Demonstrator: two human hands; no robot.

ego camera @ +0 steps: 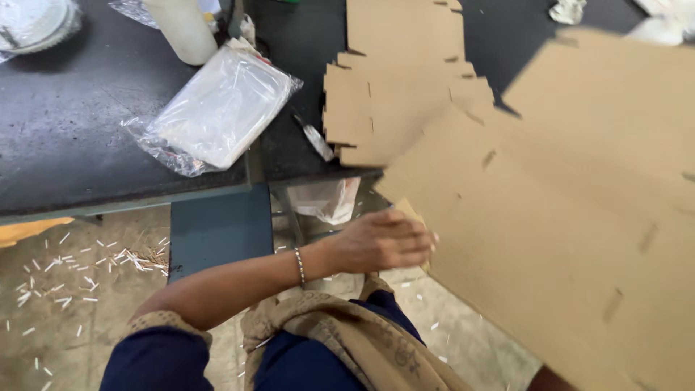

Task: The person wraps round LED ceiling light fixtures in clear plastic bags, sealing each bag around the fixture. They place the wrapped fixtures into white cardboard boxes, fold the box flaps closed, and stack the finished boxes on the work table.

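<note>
Brown corrugated cardboard, a large flat die-cut sheet (565, 217), was held tilted at the right of the view, its lower left edge gripped by the left hand (380, 242), whose fingers were closed over that edge. A second die-cut cardboard blank (391, 80) lay flat on the dark counter (65, 130), near a clear plastic bag (217, 108) and a white bottle (181, 29). The right hand was not seen.

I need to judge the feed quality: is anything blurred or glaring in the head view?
Head view: the large cardboard sheet is smeared by motion blur, the left hand slightly soft; the bagged white tray shows mild glare on its plastic; the dark table is evenly lit and fairly sharp.
</note>
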